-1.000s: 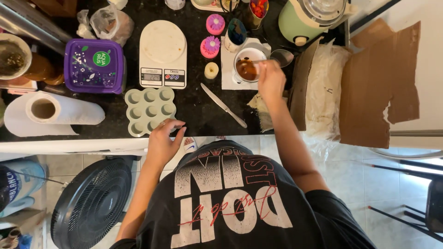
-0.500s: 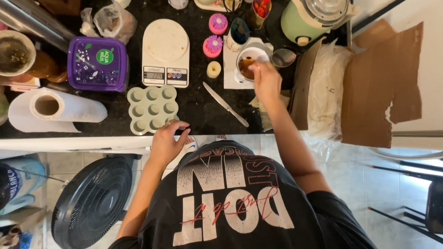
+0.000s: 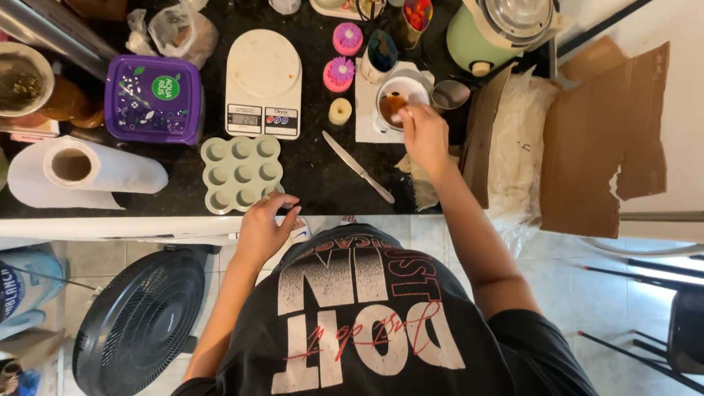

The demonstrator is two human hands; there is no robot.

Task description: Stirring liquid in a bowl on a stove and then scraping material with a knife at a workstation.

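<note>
Right hand [image 3: 425, 136], upper centre of frame, over white cup [image 3: 400, 103] of brown liquid, grip pinched, contents of fingers not discernible; left hand [image 3: 264, 227], lower centre, loosely curled on table [image 3: 315, 172] edge beside green mould tray [image 3: 240, 172].

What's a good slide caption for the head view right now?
Right hand over a white cup of brown liquid; left hand rests at the counter edge beside a pale green mould tray.
</note>
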